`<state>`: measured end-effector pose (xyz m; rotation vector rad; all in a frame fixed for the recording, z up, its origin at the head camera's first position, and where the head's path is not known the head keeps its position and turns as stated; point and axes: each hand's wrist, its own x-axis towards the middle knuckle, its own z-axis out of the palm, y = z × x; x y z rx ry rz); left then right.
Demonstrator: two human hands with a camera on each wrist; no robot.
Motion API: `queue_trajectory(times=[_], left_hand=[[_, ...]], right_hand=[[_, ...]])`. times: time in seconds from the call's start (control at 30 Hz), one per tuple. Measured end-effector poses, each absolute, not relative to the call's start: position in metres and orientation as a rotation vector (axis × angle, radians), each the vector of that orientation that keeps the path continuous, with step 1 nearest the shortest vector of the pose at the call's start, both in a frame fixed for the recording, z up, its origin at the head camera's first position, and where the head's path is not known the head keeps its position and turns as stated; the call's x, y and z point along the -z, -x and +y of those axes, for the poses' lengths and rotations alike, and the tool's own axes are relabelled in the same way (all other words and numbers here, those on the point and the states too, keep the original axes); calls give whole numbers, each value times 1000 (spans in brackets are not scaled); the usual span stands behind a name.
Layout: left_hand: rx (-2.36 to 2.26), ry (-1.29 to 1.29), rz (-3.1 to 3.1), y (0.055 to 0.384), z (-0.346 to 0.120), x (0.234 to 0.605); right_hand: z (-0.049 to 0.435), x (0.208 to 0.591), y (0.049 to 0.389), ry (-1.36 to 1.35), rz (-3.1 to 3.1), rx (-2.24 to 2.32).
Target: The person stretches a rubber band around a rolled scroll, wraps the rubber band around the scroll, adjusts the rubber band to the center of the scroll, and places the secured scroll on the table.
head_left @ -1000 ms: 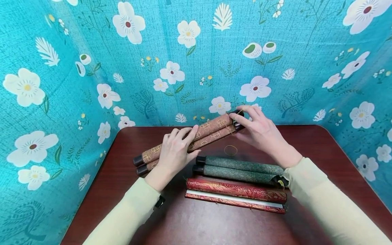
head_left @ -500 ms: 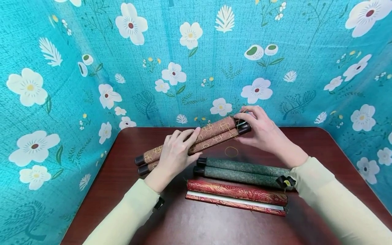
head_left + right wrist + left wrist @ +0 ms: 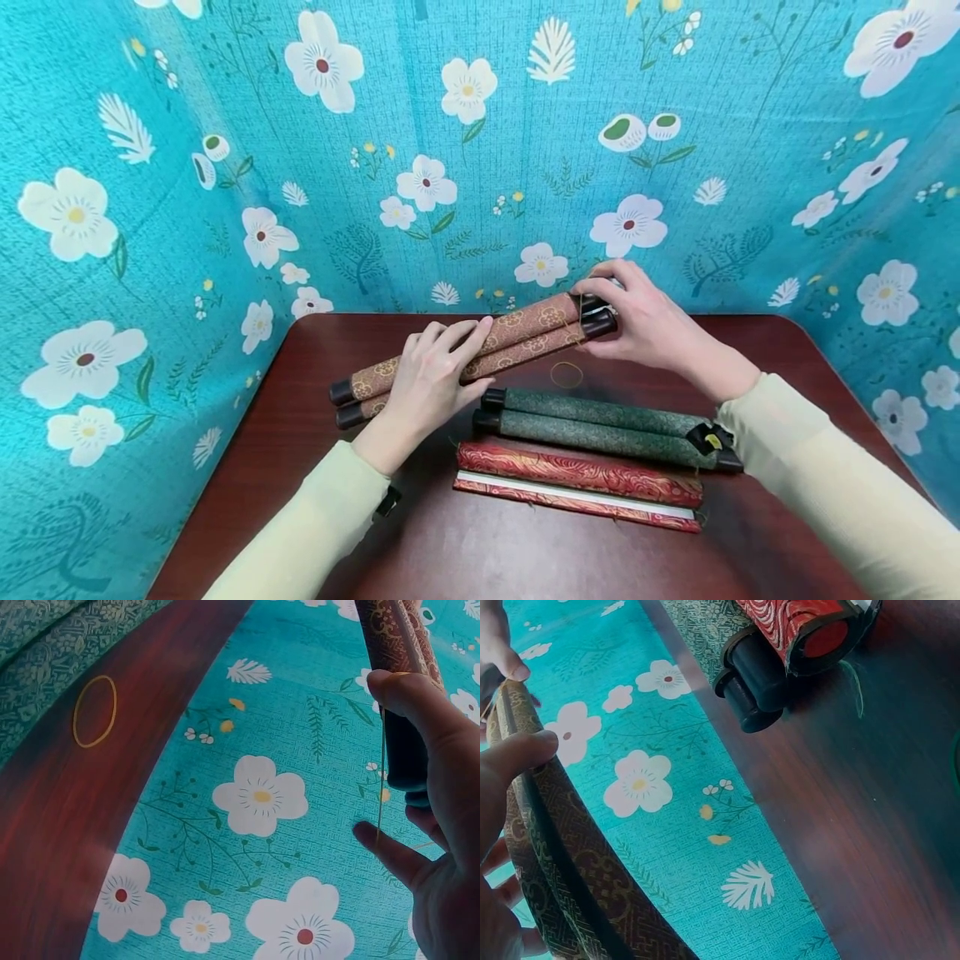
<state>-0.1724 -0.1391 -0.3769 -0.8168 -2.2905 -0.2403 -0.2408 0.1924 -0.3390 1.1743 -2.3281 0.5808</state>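
Observation:
A brown, gold-patterned scroll (image 3: 525,325), rolled from both ends into two parallel rolls with dark end knobs, is held tilted above the table, right end higher. My left hand (image 3: 431,371) grips it around the middle, thumb on the near side. At its right end is my right hand (image 3: 637,317), fingers and thumb curled about the dark knobs. In the right wrist view, a thin yellowish rubber band (image 3: 382,780) runs taut from the right thumb to another finger, beside the dark knob (image 3: 405,754). The left wrist view shows the left thumb lying along the scroll (image 3: 577,847).
A loose rubber band (image 3: 566,375) lies on the dark red table (image 3: 300,350). Nearer are a green scroll (image 3: 600,425) with black knobs and a red-gold scroll (image 3: 577,473) with a white strip. Blue flowered cloth (image 3: 480,167) stands behind and at both sides.
My right hand has drawn slightly to the right, and more of the dark end knobs now shows. The left hand keeps its grip. The other scrolls lie where they were.

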Motion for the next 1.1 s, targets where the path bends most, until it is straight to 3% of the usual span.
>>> queue_trajectory(times=[1.1], left_hand=[[180, 905, -2326, 170, -150, 376]], right_hand=[[180, 327, 244, -1375, -2516, -512]])
